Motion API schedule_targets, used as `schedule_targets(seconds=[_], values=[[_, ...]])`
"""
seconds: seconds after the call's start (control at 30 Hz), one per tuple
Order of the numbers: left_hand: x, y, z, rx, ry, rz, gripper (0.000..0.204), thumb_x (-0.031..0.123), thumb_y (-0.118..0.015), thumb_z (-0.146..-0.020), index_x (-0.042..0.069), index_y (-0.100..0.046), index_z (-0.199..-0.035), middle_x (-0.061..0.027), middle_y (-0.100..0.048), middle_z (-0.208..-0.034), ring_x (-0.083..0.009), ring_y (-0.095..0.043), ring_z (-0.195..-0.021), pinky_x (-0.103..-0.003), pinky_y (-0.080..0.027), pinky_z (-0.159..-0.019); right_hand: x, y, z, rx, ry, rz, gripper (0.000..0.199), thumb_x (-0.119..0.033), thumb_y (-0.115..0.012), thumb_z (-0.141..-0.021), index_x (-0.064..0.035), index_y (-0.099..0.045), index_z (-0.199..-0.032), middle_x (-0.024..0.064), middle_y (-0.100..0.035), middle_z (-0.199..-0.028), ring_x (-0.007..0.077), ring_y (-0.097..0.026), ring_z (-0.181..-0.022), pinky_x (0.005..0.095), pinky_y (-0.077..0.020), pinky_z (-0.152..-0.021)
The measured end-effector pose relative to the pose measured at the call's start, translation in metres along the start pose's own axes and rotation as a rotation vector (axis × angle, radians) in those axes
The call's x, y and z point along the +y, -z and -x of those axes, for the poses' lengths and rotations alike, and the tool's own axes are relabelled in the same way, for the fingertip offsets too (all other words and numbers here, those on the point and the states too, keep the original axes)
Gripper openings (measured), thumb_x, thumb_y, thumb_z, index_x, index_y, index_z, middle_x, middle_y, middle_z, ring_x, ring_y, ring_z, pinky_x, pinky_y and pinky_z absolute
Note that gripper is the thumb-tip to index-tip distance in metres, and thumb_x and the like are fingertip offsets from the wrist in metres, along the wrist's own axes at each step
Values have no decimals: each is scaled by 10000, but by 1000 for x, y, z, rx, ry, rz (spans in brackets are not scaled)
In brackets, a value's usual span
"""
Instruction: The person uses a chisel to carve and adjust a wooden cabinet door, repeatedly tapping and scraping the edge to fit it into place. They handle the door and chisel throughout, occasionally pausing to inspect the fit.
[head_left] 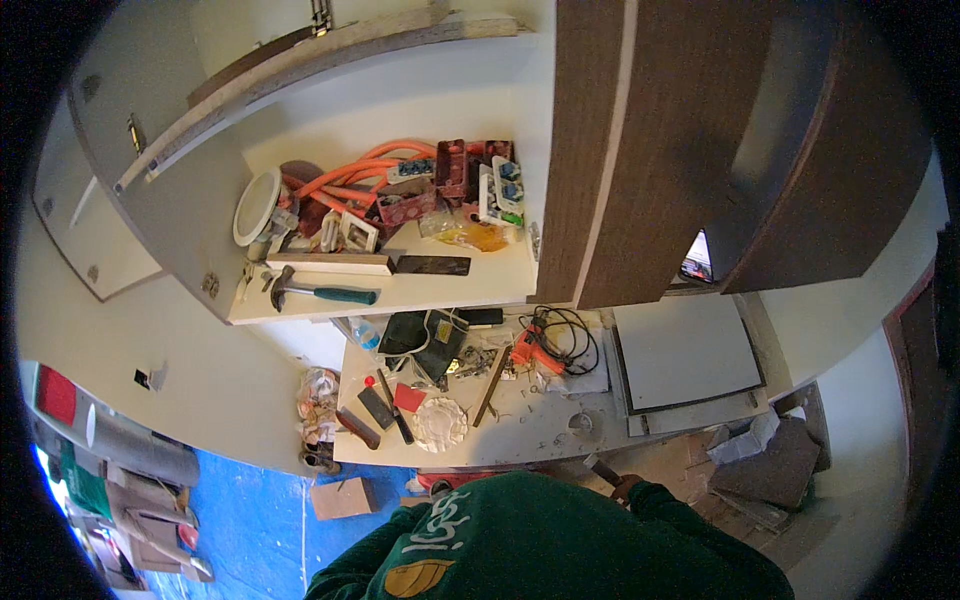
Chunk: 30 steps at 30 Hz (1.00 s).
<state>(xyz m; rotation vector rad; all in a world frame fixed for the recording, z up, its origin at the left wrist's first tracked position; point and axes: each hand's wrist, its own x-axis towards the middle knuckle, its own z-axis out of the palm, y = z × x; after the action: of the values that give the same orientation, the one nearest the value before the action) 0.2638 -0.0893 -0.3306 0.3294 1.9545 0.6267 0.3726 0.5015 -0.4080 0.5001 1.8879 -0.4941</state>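
Note:
At the lower edge my right hand (627,487) reaches out of a green sleeve, closed around a short dark tool with a pale grey end (598,465); its exact kind is unclear. It is just in front of the white worktop (520,452). My left sleeve (370,540) bends in toward my body, and the hand beyond it cannot be made out. Nearest on the worktop are a white scalloped disc (440,425), a narrow brown strip (491,388), a red square (408,397) and a small clear cup (582,424).
Farther back are an orange power tool with black cord (538,350), a dark tool bag (425,343) and a white panel (688,355). The shelf above bears a claw hammer (325,293), orange conduit (350,175) and electrical boxes (455,170). Brown boards (660,150) stand right; a cardboard box (343,498) lies left.

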Motion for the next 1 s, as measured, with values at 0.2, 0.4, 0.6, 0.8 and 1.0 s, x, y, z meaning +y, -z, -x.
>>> schedule_targets(seconds=[0.2,0.4,0.6,0.8,1.0], values=[[114,85,7,183,-352,-236,283,286,-669,-960,58,-726,-1117,-155,-740,-1021,-269,-701,-954,-449,-538,-842,7,-14,19,71,-17,-193,522,-380,-825,-831,-58,-667,-1210,172,-713,-1021,268,-707,-800,468,-593,-731],[327,232,79,947,-819,-170,208,195,-642,-1024,10,-697,-1101,-118,-732,-936,-192,-689,-893,-334,-544,-827,16,-23,27,118,54,-145,482,-404,-832,-807,-42,-702,-1099,135,-734,-938,291,-724,-790,462,-603,-738],[496,313,117,1165,-1262,234,222,135,-705,-957,-1,-699,-1132,-124,-733,-966,-177,-703,-872,-317,-550,-803,10,-31,40,23,-77,-414,551,-195,-809,-881,21,-582,-1334,197,-701,-1186,287,-732,-880,436,-619,-704],[540,336,110,1224,-1249,378,149,132,-724,-934,8,-718,-1016,-106,-743,-913,-170,-702,-841,-311,-553,-786,24,-66,30,79,1,-502,466,-291,-731,-925,-27,-624,-1294,189,-695,-1172,300,-701,-916,477,-584,-751],[532,323,103,1370,-1235,227,115,107,-692,-935,1,-699,-978,-122,-724,-885,-206,-705,-796,-321,-549,-757,62,-98,-13,38,41,-365,470,-398,-687,-924,-95,-652,-1282,150,-697,-1136,295,-668,-916,496,-543,-803]])
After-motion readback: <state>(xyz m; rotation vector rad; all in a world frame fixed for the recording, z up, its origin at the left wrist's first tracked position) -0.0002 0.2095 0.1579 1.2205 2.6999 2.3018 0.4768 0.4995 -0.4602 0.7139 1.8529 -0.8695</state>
